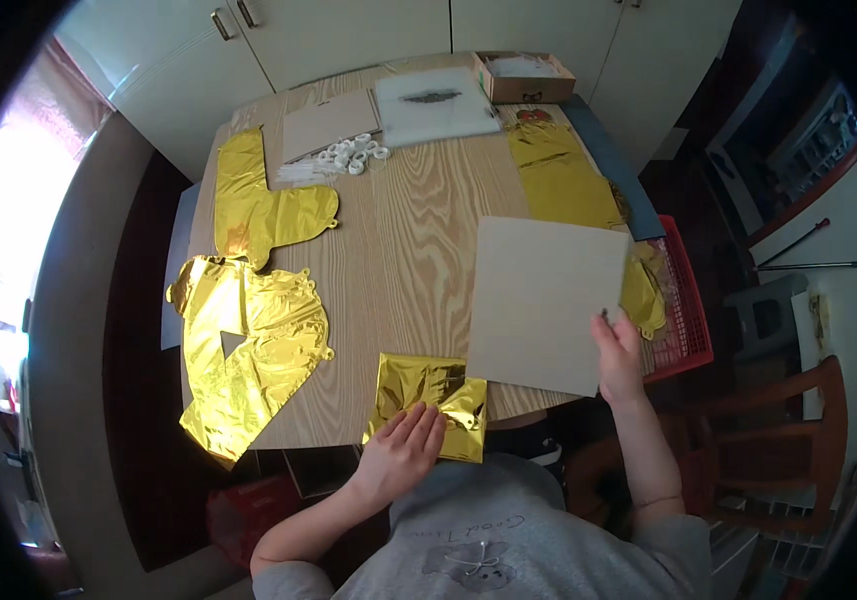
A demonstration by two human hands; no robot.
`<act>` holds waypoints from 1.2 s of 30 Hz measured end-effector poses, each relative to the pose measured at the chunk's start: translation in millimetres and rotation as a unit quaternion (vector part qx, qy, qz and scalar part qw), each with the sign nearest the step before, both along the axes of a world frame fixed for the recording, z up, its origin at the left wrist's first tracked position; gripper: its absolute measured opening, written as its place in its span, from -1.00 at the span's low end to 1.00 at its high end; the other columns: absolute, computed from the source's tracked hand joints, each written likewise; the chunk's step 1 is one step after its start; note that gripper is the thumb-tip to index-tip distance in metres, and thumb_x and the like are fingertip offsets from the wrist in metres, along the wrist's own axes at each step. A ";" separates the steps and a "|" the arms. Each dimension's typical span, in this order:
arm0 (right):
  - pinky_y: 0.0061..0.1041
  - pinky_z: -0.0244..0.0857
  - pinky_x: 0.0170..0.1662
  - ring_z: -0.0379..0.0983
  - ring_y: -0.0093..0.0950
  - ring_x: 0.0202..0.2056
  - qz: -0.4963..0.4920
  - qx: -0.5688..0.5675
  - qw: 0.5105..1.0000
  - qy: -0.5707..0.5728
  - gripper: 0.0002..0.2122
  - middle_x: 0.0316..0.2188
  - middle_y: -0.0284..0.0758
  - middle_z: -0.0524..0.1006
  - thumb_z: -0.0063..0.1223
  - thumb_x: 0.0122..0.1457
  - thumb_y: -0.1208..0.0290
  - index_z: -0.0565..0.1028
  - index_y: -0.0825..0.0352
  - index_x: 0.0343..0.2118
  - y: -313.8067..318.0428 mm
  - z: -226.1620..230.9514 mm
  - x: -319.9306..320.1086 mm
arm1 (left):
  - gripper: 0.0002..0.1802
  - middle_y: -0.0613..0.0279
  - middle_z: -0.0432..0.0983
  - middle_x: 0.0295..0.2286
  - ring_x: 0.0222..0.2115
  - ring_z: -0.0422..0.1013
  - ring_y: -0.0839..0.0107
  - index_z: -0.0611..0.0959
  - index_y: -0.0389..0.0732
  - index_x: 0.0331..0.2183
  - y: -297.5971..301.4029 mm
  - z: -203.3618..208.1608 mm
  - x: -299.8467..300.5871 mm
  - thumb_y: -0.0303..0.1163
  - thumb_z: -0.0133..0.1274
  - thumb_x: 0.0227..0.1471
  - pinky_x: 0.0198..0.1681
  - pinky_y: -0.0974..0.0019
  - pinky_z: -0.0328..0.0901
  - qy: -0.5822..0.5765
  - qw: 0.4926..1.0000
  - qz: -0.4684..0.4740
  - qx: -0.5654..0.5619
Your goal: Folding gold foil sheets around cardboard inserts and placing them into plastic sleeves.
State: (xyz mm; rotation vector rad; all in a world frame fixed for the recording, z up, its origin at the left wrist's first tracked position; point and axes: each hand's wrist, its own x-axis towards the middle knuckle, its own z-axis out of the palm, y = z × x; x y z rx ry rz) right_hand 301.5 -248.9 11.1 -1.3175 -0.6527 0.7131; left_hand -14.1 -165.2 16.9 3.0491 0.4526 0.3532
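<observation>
My left hand (404, 455) lies flat, fingers stretched, on a folded gold foil balloon (454, 378) at the table's near edge. With my right hand (624, 360) I grip the right edge of a square grey-beige cardboard sheet (549, 300). Its lower left corner comes up to the folded foil. Two flat gold foil balloons lie at the left: a boot-shaped one (239, 200) farther off and a rounded one with a triangular hole (284, 340) nearer. More gold foil (559, 175) lies beyond the sheet, partly hidden by it.
At the back are another cardboard sheet (324, 125), a translucent white packet (434, 105) and a cardboard box (534, 90). White ribbon rolls (357, 155) sit before them. A red plastic basket (689, 310) stands off the right edge, near a wooden chair (819, 440).
</observation>
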 end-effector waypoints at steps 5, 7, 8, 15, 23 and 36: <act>-0.56 0.21 -0.01 0.35 -0.62 -0.10 0.052 -0.016 0.997 0.061 -0.75 -0.11 -0.36 0.46 -0.18 0.31 0.46 0.34 0.40 0.00 26.3 -12.1 9.2 | -0.75 0.07 0.59 -0.43 -0.43 0.57 0.26 0.62 -0.23 -0.23 12.0 33.8 -6.4 -0.47 0.12 -0.05 -0.39 0.25 0.44 -0.013 0.974 0.038 -0.223; -0.57 0.22 -0.01 0.35 -0.61 -0.11 0.067 -0.014 0.995 0.077 -0.75 -0.11 -0.35 0.46 -0.18 0.31 0.46 0.34 0.40 0.01 30.9 -18.6 10.9 | -0.73 0.01 0.53 -0.55 -0.60 0.51 0.30 0.63 -0.21 -0.22 20.9 50.4 -15.1 -0.55 0.09 -0.06 -0.51 0.24 0.38 -0.035 0.931 0.057 -0.358; -0.56 0.22 0.00 0.36 -0.60 -0.10 0.081 -0.021 0.991 0.103 -0.74 -0.10 -0.35 0.46 -0.18 0.31 0.46 0.33 0.40 0.02 31.0 -21.1 9.3 | -0.78 0.13 0.55 -0.58 -0.61 0.47 0.41 0.63 -0.27 -0.22 29.1 54.8 -17.1 -0.55 0.04 0.02 -0.50 0.32 0.35 0.002 0.892 0.109 -0.440; -0.43 0.25 0.07 0.38 -0.50 -0.01 0.216 -0.037 0.938 0.267 -0.68 0.00 -0.28 0.42 -0.19 0.28 0.53 0.27 0.37 0.09 35.1 -23.4 -42.5 | -0.79 0.15 0.53 -0.21 -0.29 0.52 0.36 0.55 -0.32 -0.16 57.8 29.4 -0.2 -0.55 -0.04 0.14 -0.22 0.32 0.45 -0.248 0.428 0.258 -0.830; -0.46 0.23 0.08 0.34 -0.49 0.03 0.243 -0.119 0.961 0.056 -0.49 0.06 -0.19 0.35 -0.11 0.24 0.52 0.08 0.42 0.24 34.7 -25.2 -48.3 | -0.78 0.05 0.52 -0.23 -0.23 0.52 0.24 0.49 -0.38 -0.14 73.3 -9.9 24.9 -0.55 -0.07 0.14 -0.15 0.15 0.46 -0.280 0.350 0.290 -0.845; -0.09 -0.14 0.30 0.00 -0.15 0.28 0.283 -0.071 0.733 -0.615 -0.39 0.24 -0.11 0.15 -0.09 0.22 0.04 0.18 0.39 0.20 69.8 -19.1 -48.2 | -0.69 0.06 0.52 -0.19 -0.24 0.52 0.26 0.45 -0.38 -0.06 76.8 -15.6 44.6 -0.52 -0.05 0.14 -0.14 0.21 0.44 -0.223 0.360 0.277 -0.863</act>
